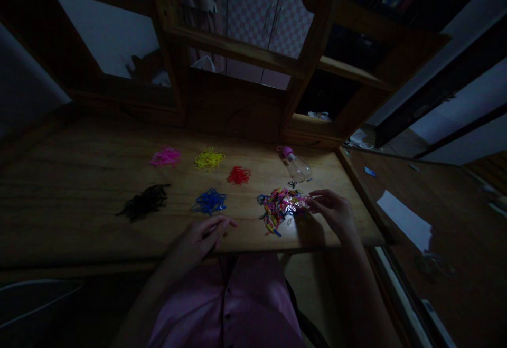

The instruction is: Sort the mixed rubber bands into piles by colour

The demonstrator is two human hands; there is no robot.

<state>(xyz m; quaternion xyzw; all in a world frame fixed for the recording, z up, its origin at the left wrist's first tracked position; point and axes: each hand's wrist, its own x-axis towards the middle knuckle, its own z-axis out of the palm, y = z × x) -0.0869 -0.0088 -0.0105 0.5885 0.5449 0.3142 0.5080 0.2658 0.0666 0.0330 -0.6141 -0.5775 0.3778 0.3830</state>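
A mixed heap of coloured rubber bands (279, 205) lies on the wooden desk (99, 237). At its right edge my right hand (335, 213) has its thumb and forefinger pinched on the bands, where a pink strand shows. My left hand (208, 233) rests over the desk's front edge with its fingers drawn together; whatever they might hold is too dark to make out. Just beyond it sits a blue pile of bands (209, 201). Sorted by colour, other piles are black (146, 202), pink (165, 157), yellow (209, 159) and red (238, 175).
Behind the mixed heap a clear bottle with a purple cap (295, 164) lies on its side. A wooden shelf unit (233, 107) rises along the desk's back. To the right, a lower brown surface holds a white sheet (404, 221). The room is dim.
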